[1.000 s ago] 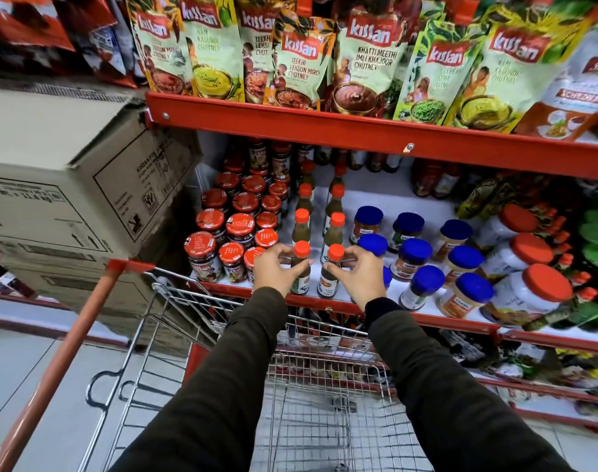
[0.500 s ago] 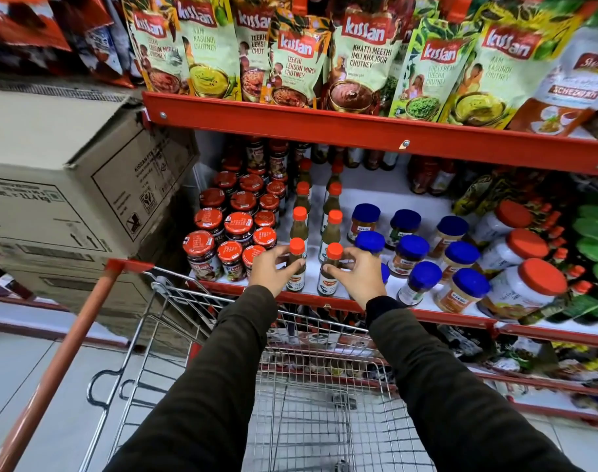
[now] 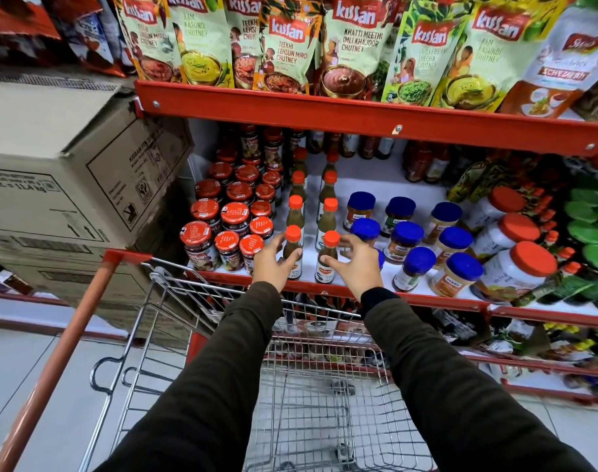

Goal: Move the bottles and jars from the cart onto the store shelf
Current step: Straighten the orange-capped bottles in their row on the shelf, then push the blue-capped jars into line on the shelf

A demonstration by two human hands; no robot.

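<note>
Two small green-sauce bottles with orange caps stand side by side at the front edge of the white store shelf [image 3: 427, 296]. My left hand [image 3: 270, 267] wraps the left bottle [image 3: 293, 248], thumb across its front. My right hand [image 3: 357, 267] curls around the right bottle [image 3: 328, 257], with the thumb on its label and the fingers behind it. More bottles of the same kind line up in two rows behind them. The wire cart [image 3: 202, 321] sits directly below my arms; no bottles or jars show in the visible part of its basket.
Red-lidded jars [image 3: 234, 216] crowd the shelf left of the bottles, and blue-lidded jars [image 3: 406, 233] stand to the right. Large white jars with orange lids [image 3: 515, 267] stand further right. Chutney pouches hang on the shelf above [image 3: 358, 114]. Stacked cardboard boxes [image 3: 69, 185] rise at the left.
Both hands stay on the same two bottles at the shelf front. The view has shifted slightly, and the fingers of my right hand have spread a little.
</note>
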